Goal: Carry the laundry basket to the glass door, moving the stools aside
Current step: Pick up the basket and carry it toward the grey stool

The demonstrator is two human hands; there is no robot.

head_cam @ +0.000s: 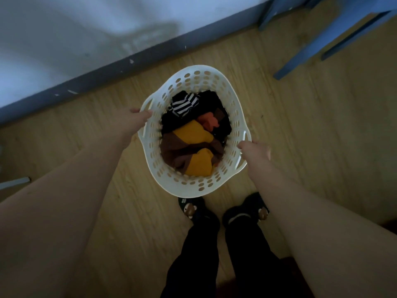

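- Gripping the white perforated laundry basket [194,186] at its side handles: left hand [137,119] and right hand [255,150], both closed on the rim.
- Basket of clothes [193,143] over wooden floor [300,125], before slippered feet [245,211].
- Blue stool [335,33] near the wall, upper right.

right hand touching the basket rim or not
Touching. The head view shows the right hand with its fingers curled over the white basket rim beside the handle slot.
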